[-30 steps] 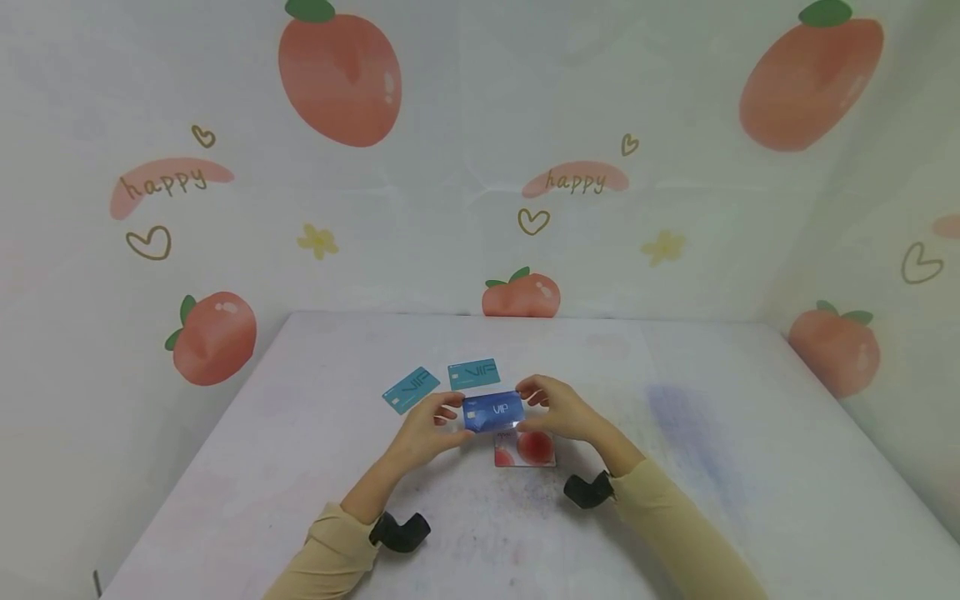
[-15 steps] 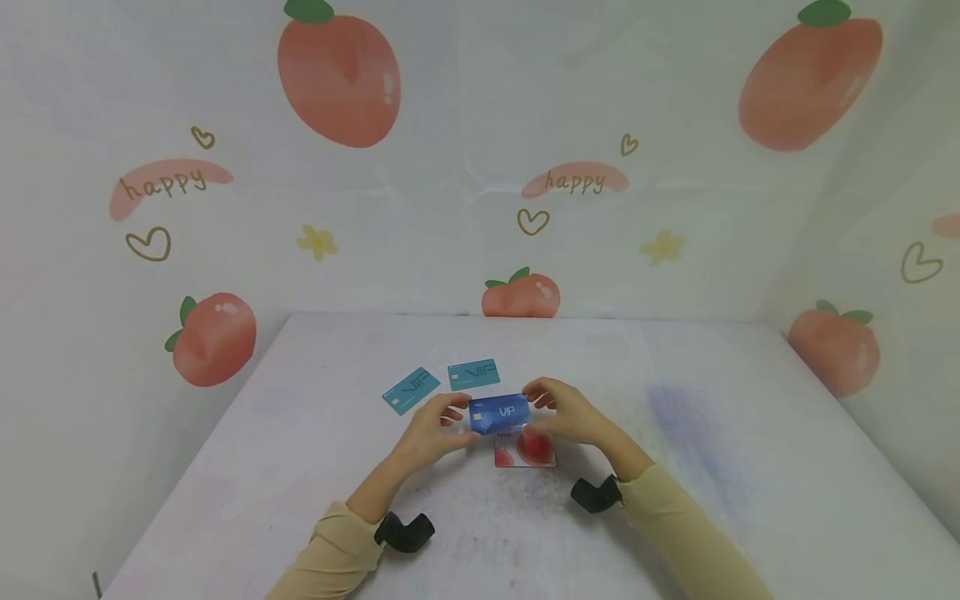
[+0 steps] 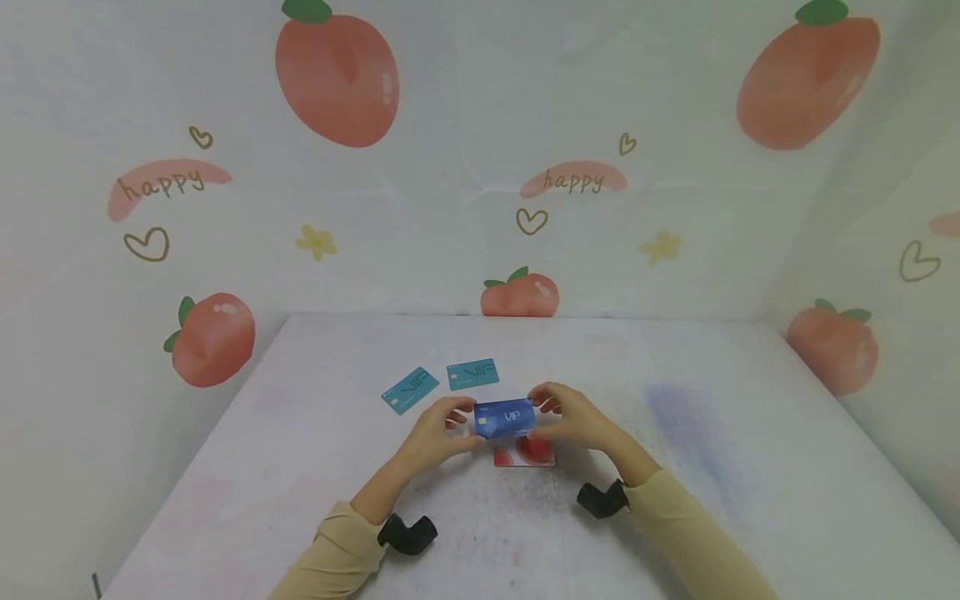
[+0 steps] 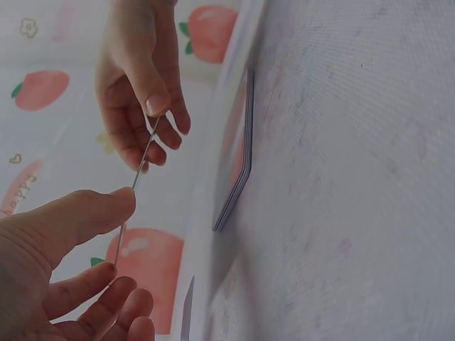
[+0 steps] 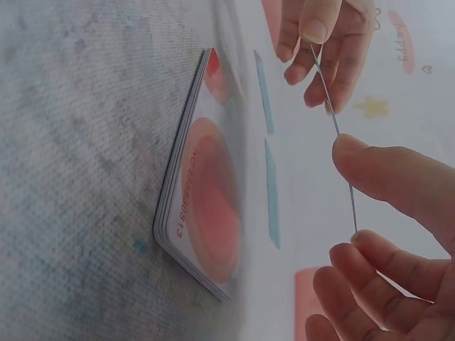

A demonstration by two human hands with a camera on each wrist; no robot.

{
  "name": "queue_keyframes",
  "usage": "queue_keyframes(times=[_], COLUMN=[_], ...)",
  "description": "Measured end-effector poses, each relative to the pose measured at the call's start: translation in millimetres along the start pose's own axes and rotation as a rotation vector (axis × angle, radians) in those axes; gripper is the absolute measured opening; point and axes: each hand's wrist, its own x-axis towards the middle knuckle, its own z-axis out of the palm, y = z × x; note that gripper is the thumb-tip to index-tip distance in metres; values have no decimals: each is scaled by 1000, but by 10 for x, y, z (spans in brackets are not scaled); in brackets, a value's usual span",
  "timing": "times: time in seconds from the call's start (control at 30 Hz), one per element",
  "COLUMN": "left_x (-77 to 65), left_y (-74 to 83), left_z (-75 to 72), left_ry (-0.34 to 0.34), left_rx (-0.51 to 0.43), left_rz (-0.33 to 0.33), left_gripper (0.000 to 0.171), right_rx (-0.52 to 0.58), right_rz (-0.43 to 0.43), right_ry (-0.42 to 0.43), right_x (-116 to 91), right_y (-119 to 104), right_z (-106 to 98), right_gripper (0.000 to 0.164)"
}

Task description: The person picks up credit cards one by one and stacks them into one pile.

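Two bare hands hold a single blue card (image 3: 504, 418) between them above a pale, stained tabletop (image 3: 247, 475). The card is printed "VIP" in white, with a small gold chip at its left end. The left hand (image 3: 438, 433) pinches the left end and the right hand (image 3: 573, 419) the right end, each with the thumb at the near edge and fingertips at the far edge, parted only as wide as the card is deep; the remaining fingers curve loosely. Seen from both wrists, the card is a thin line, clear of the surface. Below it, slightly nearer the person, a neat stack of cards (image 3: 528, 457) lies flat; its top card is white with red circles, and several layered edges show. Farther back, to the left, two teal cards marked "VIP" lie flat and apart: one slanted card (image 3: 410, 390) and, to its right, one nearly straight card (image 3: 472, 374). Both arms wear beige sleeves (image 3: 693, 533), with a black device (image 3: 407, 533) at each wrist. Behind, a white backdrop (image 3: 435, 217) carries painted peaches, hearts, yellow flowers and the word "happy".
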Motion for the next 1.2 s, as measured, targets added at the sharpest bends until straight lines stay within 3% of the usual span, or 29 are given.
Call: queue_keyframes(times=[0.87, 1.2], left_x=[6, -10], left_y=[1, 5], left_z=[76, 102], left_ry=[-51, -74], left_rx=[4, 19], left_rz=[39, 33], left_gripper=[53, 52], right_rx=[-32, -7], right_rz=[-25, 97], right_ry=[46, 16], right_x=[-132, -144], right_y=[77, 86], right_z=[16, 42], right_gripper=[52, 50])
